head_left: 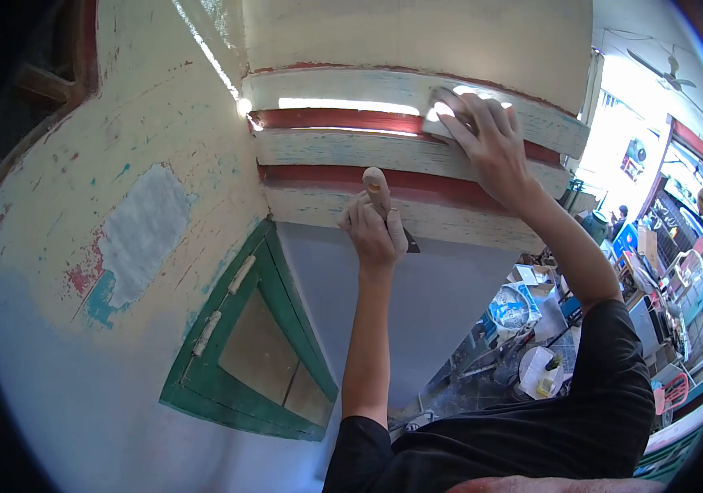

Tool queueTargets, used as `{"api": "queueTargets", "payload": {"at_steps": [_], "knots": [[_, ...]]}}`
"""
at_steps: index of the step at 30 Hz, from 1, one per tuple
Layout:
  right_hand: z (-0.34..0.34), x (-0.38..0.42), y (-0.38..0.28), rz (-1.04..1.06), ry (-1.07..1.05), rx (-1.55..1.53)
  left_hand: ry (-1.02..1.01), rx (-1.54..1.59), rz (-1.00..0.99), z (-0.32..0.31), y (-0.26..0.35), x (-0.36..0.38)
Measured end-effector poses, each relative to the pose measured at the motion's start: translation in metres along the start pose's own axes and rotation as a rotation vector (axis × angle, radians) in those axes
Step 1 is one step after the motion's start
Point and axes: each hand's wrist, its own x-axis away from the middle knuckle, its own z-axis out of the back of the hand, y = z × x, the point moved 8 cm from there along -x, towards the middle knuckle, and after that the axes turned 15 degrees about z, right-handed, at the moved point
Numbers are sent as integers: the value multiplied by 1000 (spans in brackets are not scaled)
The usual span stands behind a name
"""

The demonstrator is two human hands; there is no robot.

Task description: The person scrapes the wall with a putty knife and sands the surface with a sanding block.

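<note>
My left hand (374, 238) is closed around a putty knife (377, 191). Its rounded wooden handle points up, and a bit of dark blade shows beside the heel of the hand. The hand is just in front of the lowest cream board (310, 207). Higher and to the right, my right hand (487, 140) presses a small grey-white pad (435, 123) against the boards near the lit gap. Its exact kind is mostly hidden by the fingers. Red strips (319, 119) run between the worn, cream-painted boards.
On the left, the peeling wall (48, 205) carries a grey filler patch (144, 234). A green-framed triangular panel (245, 411) with two hinges sits below. At lower right are a paint-stained bucket (509, 308), a round stool (539, 374) and clutter. A person (617, 218) is farther back.
</note>
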Motion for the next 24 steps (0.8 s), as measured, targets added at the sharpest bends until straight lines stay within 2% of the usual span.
{"api": "queueTargets", "payload": {"at_steps": [3, 5, 7, 9, 11, 14, 17, 20, 24], "knots": [[-27, -47, -8, 93, 92, -168, 25, -16, 13, -1, 3, 1], [-40, -87, -19, 219, 104, -137, 8, -4, 50, -2, 0, 0], [-41, -110, -20, 246, 57, -116, -11, 6, 99, -5, -2, 2], [-40, -100, -23, 268, 21, -108, -72, 47, 114, -4, -7, 1], [-28, -57, -11, 316, -10, -124, -74, 58, 100, 3, -5, -1], [-22, -42, -11, 290, -69, -40, -58, 83, 73, 3, 1, -3], [-41, -78, -26, 287, 53, -40, -24, 73, 73, 4, 0, 0], [-61, -133, -42, 289, 70, -110, -7, 58, 66, 4, -1, -1], [-60, -114, -33, 284, 32, -281, -51, 83, 72, 6, 2, -3]]}}
